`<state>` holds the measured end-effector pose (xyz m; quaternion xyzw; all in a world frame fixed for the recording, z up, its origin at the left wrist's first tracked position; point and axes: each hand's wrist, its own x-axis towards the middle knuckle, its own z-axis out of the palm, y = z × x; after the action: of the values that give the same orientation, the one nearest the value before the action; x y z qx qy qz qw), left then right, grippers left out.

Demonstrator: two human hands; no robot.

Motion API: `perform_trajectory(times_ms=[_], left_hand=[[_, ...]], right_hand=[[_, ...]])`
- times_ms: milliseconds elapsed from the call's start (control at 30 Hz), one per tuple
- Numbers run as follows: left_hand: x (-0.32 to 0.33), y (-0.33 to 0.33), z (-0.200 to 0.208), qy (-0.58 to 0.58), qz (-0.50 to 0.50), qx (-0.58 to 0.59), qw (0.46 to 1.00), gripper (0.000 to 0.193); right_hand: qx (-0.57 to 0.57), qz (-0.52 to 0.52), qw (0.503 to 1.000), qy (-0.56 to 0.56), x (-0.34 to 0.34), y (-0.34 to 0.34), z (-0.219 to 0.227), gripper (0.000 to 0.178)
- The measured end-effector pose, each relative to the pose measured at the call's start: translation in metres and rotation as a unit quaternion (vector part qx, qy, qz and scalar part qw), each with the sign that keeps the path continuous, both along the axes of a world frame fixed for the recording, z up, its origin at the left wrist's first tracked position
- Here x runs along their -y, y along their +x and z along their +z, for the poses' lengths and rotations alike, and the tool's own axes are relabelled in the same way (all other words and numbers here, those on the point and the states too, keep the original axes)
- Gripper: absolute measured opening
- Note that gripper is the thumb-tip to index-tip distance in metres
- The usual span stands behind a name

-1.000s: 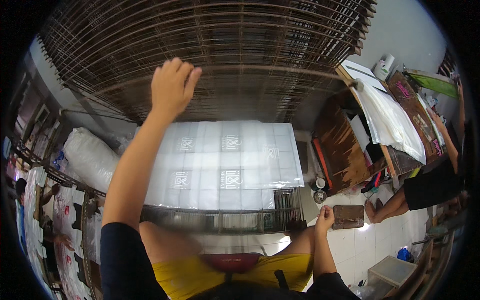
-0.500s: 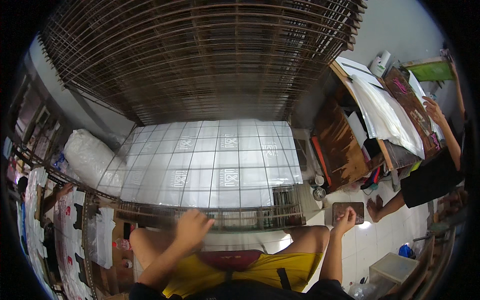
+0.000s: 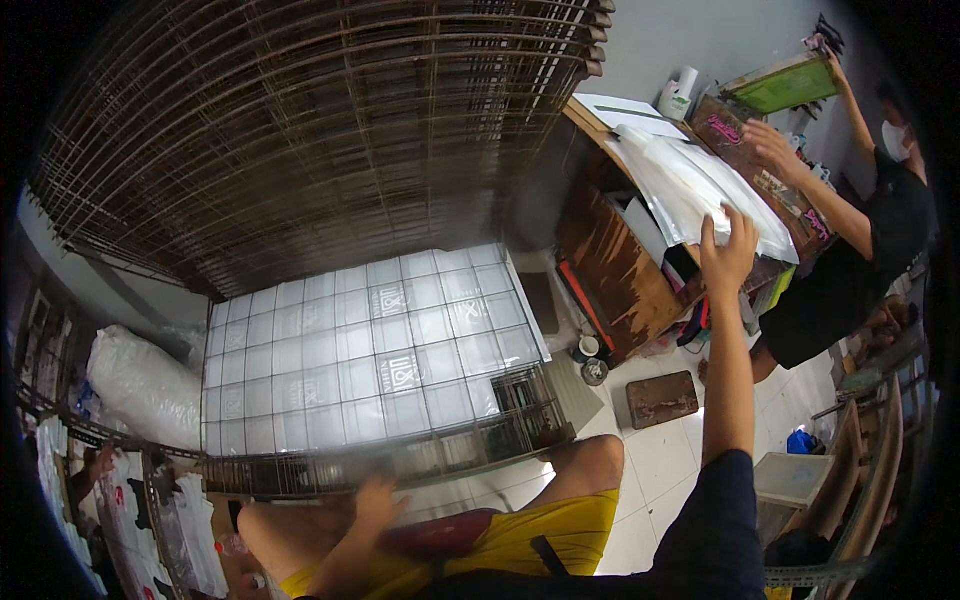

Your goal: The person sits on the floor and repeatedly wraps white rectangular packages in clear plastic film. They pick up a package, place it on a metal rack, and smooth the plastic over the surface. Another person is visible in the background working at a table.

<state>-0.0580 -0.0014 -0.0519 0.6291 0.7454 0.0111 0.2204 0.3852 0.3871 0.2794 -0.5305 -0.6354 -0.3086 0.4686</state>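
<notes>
My right hand (image 3: 728, 250) reaches out to the right with its fingers apart, over the near edge of a pile of thin whitish plastic sheets (image 3: 690, 190) on a wooden worktable. Whether its fingertips touch the sheets I cannot tell. Low in front of my lap is my left hand (image 3: 376, 508), smeared by motion, near the front edge of a wire drying rack (image 3: 530, 400); its fingers are not clear. Several plastic sheets with white print (image 3: 350, 340) lie in rows on the rack's wire shelf.
Raised wire shelves (image 3: 300, 130) slant overhead. At the right a co-worker in black (image 3: 850, 240) stands by the worktable (image 3: 620, 270), one hand on a green-faced frame (image 3: 785, 88). A brown stool (image 3: 662, 398) stands on the tiled floor. A stuffed white sack (image 3: 140, 385) lies left.
My right hand has risen from beside my knee to the plastic sheets, and its fingers have spread. My left hand has dropped toward my lap. The view has turned right.
</notes>
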Motion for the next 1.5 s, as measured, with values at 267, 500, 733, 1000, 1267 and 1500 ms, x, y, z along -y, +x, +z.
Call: perform_trajectory(times_ms=[267,500,733,1000,1267,1500], left_hand=[[0.019,-0.012,-0.028,0.022,-0.022,-0.011,0.999,0.06],[0.02,-0.006,0.007,0.094,-0.006,-0.002,0.996,0.059],[-0.01,-0.023,0.037,0.012,-0.067,0.078,0.995,0.063],[-0.023,-0.025,0.053,-0.168,-0.153,0.091,0.969,0.054],[-0.013,-0.012,0.069,-0.185,-0.253,0.155,0.937,0.057],[-0.002,-0.013,0.065,-0.192,-0.304,0.117,0.926,0.048]], right_hand=[[0.169,-0.103,0.961,-0.193,-0.12,0.033,-0.017,0.047],[0.283,-0.233,0.926,-0.093,-0.078,0.017,-0.003,0.026],[0.01,-0.164,0.984,-0.073,-0.045,0.038,0.103,0.037],[0.049,0.254,0.961,-0.097,0.027,-0.091,0.209,0.029],[0.139,0.385,0.793,-0.451,0.148,-0.349,0.165,0.047],[0.306,0.459,0.515,-0.656,0.24,-0.513,0.137,0.054]])
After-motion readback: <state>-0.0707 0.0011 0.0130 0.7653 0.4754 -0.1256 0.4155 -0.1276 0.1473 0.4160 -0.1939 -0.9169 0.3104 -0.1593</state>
